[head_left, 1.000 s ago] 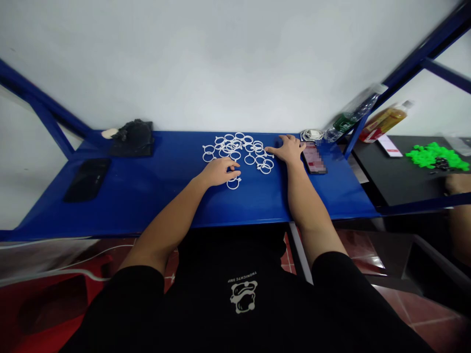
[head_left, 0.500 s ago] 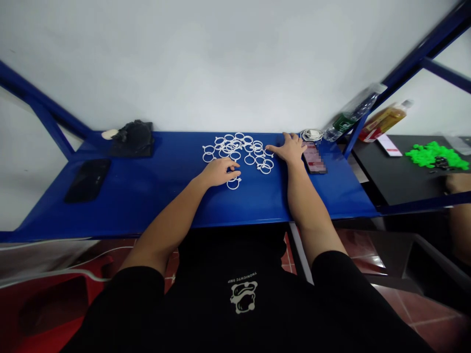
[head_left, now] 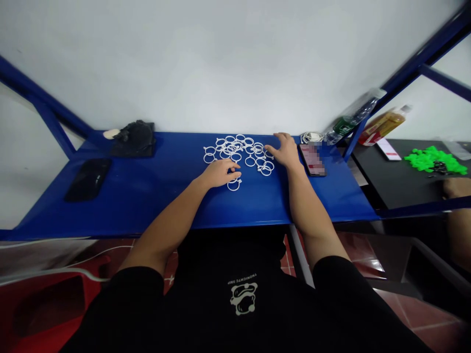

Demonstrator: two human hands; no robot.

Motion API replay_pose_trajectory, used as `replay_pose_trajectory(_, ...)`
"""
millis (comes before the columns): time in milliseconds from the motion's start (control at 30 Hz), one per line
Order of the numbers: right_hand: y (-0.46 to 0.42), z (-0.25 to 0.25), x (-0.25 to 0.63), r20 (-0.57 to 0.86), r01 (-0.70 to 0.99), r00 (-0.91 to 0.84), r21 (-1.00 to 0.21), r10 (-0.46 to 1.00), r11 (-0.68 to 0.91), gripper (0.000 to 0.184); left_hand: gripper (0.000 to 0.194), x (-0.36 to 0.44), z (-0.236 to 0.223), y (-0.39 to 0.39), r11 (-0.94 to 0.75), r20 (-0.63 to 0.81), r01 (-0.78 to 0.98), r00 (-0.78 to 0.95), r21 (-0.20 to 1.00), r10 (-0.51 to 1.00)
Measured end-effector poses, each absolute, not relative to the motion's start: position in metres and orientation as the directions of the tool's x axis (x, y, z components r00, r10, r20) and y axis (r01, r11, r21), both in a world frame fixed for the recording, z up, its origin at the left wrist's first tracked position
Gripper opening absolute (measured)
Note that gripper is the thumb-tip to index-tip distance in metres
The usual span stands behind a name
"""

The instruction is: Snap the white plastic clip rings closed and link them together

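Note:
Several white rings [head_left: 250, 162], each with a small knob, lie in a loose, overlapping pile at the back middle of the blue table [head_left: 165, 196]. At the pile's front left, my left hand [head_left: 220, 173] rests palm down, its fingers loosely bent and apart from the thumb. One white ring [head_left: 233, 186] shows just below its thumb, partly covered by the hand. On the pile's right side is my right hand [head_left: 287, 150], fingers spread and thumb touching or nearly touching the nearest rings. Nothing shows in the grasp of either hand.
Right of my right hand lies a lit phone [head_left: 312, 161], with a coiled white cable [head_left: 311, 138] behind it and a plastic bottle [head_left: 346, 126] leaning nearby. A dark phone [head_left: 88, 180] and black bag [head_left: 134, 139] lie left. Another person's hand [head_left: 456, 187] is near green pieces [head_left: 434, 161].
My right hand has shifted slightly left, toward the rings and away from the lit phone. My left hand and the pile look nearly the same.

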State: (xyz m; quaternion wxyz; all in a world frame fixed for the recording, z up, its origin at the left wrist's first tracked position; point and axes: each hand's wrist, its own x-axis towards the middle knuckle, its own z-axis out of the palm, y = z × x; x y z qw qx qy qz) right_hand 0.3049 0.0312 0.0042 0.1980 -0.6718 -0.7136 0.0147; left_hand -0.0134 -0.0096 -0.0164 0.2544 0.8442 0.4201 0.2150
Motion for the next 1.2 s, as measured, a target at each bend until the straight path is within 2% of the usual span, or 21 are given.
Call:
replay_pose_trajectory(133,0.023,0.001,0.283,0.195,0.893,-0.246,-0.334,0.949,0.301,0.060,0.026,-0.014,-0.018,-0.009,-0.539,0.180,0.585,0.560,0.606,0.809)
replay_pose_trajectory(233,0.020,-0.003,0.272,0.165,0.865,-0.352,-0.318,0.921,0.388,0.044,0.025,-0.013,-0.019,-0.009,-0.535,0.188,0.592,0.546,0.603,0.816)
replay_pose_trajectory(467,0.018,-0.004,0.261,0.189,0.868,-0.364,-0.285,0.912,0.406,0.023,0.022,-0.011,-0.018,-0.010,-0.548,0.215,0.602,0.535,0.581,0.817)
replay_pose_trajectory(600,0.009,0.005,0.251,0.302,0.811,-0.367,-0.361,0.880,0.461,0.023,0.028,-0.012,-0.022,-0.009,-0.530,0.233,0.596,0.504,0.603,0.832)
replay_pose_trajectory(700,-0.004,0.012,0.236,0.379,0.699,-0.381,-0.479,0.843,0.531,0.025,0.039,-0.013,-0.025,-0.007,-0.478,0.267,0.591,0.411,0.649,0.872)
replay_pose_trajectory(800,-0.017,0.013,0.219,0.381,0.568,-0.407,-0.607,0.830,0.556,0.028,0.049,-0.014,-0.024,-0.006,-0.446,0.320,0.567,0.313,0.693,0.894)
replay_pose_trajectory(1000,-0.023,0.003,0.203,0.338,0.391,-0.402,-0.777,0.851,0.493,0.030,0.024,-0.015,-0.018,-0.008,-0.513,0.374,0.553,0.351,0.657,0.858)
replay_pose_trajectory(1200,-0.015,-0.006,0.208,0.296,0.354,-0.403,-0.822,0.866,0.446,0.038,0.024,-0.014,-0.015,-0.008,-0.593,0.444,0.550,0.392,0.589,0.805)
